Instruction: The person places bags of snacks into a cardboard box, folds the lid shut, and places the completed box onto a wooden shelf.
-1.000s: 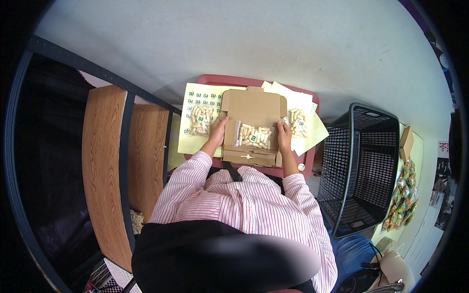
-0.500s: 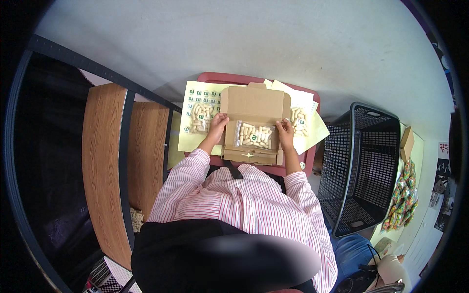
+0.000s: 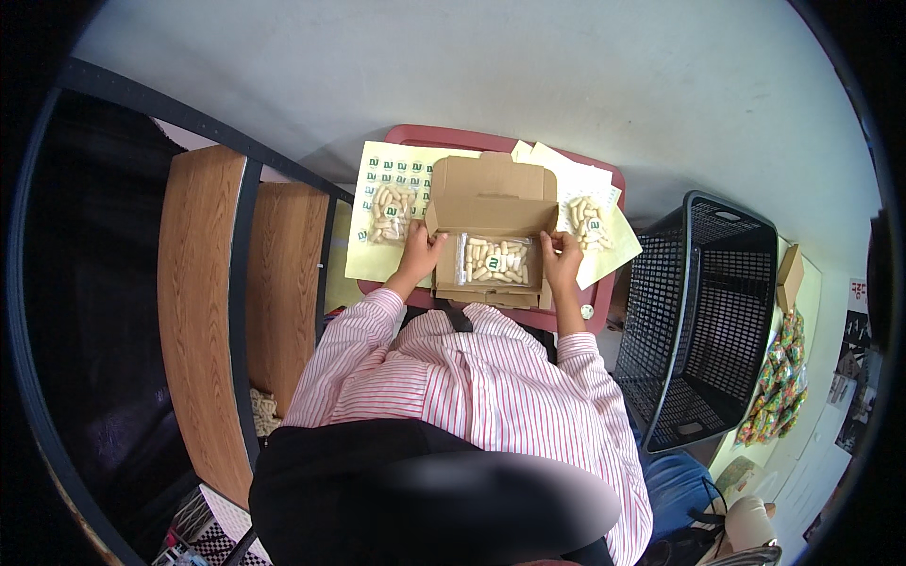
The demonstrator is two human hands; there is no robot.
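My left hand (image 3: pixel 418 253) grips the left side of an open brown cardboard box (image 3: pixel 491 184). My right hand (image 3: pixel 562 255) pinches its right side. Inside lies a clear bag of pale capsule-shaped pieces (image 3: pixel 495 262) with a green-printed round sticker. A similar bag (image 3: pixel 391 214) rests at the left on a yellow sticker sheet (image 3: pixel 371 162). Another bag (image 3: pixel 593 223) lies at the right on overlapping yellow and white sheets (image 3: pixel 612 253). All sit on a red plastic surface (image 3: pixel 439 133).
Wooden boards (image 3: pixel 203 311) on a dark metal frame stand at left. A black mesh crate (image 3: pixel 717 321) is at right, beside a small cardboard box (image 3: pixel 789 278) and colourful packets (image 3: pixel 777 387). A wall (image 3: pixel 453 75) is behind the red surface; blue fabric (image 3: pixel 678 481) shows lower right.
The box's back panel now stands more upright, with its side flaps raised around the bag. Both hands have shifted along the sides with it.
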